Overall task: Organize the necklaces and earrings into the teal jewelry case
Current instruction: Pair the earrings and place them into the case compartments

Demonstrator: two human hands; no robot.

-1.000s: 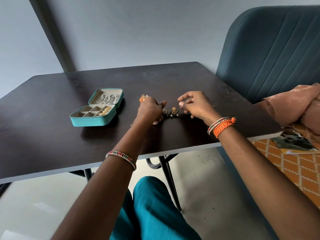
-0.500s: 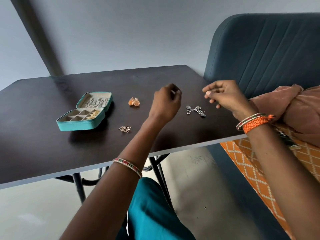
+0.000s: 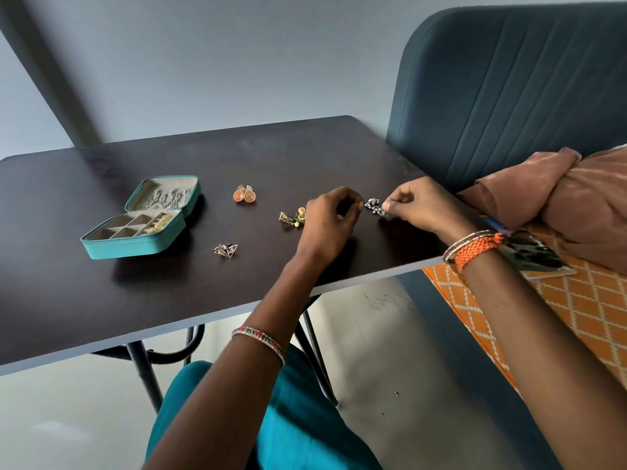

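Note:
The teal jewelry case (image 3: 135, 245) lies open on the left of the dark table (image 3: 169, 300), with silver pieces in its lid and gold pieces in one compartment. My left hand (image 3: 330, 218) and my right hand (image 3: 417, 206) both pinch silver beaded earrings (image 3: 374, 205) just above the table near its right edge. Loose on the table lie orange round earrings (image 3: 244, 194), green and gold earrings (image 3: 293, 217) beside my left hand, and silver triangle earrings (image 3: 225, 250) in front of the case.
A teal padded chair back (image 3: 509, 96) stands right of the table. A brown cloth bundle (image 3: 559, 191) and a booklet (image 3: 532, 256) rest on an orange patterned cover (image 3: 576, 307). The table's front edge is close to my wrists.
Both hands came down and together onto the silver beaded earrings, which lay loose between them half a second ago. Green and gold earrings now lie beside my left hand.

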